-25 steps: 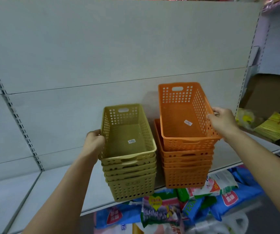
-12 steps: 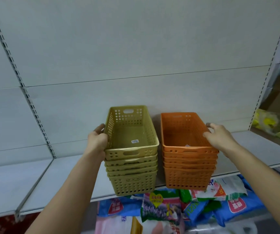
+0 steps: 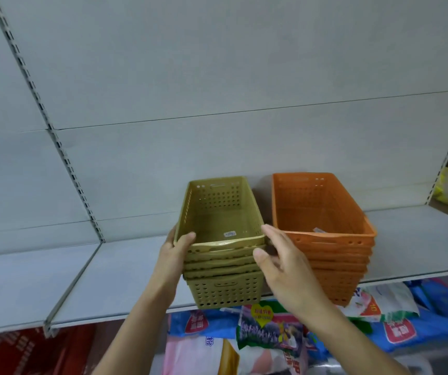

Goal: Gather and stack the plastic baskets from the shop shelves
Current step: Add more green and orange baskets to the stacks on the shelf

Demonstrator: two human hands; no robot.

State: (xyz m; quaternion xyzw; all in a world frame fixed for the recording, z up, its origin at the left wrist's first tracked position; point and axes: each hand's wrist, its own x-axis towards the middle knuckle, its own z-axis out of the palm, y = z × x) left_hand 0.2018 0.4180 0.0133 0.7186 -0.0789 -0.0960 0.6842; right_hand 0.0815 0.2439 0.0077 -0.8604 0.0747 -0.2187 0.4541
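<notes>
Head view: a person faces a bare grey metal shop shelf [image 3: 125, 277] carrying two nested stacks of perforated plastic baskets, side by side near its front edge.

Olive stack: the olive-green stack of rectangular baskets [image 3: 221, 255] stands left of centre, its front overhanging the shelf lip slightly.

Orange stack: the orange stack of matching baskets [image 3: 325, 239] sits just beside it on the right; its top basket, lifted a second ago, is now nested flush.

Left hand: the left hand [image 3: 175, 255] grips the olive stack's top rims at the near-left corner, thumb over the edge.

Right hand: the right hand [image 3: 279, 262] has left the orange stack and reaches, fingers spread and holding nothing, to the olive stack's near-right corner.

What it means: with the orange pile settled, the olive pile looks next to be lifted, probably onto or beside the orange.

Room: open shelf lies to the left; the back panel stands close behind, and packaged goods [image 3: 268, 328] crowd below the shelf edge.
</notes>
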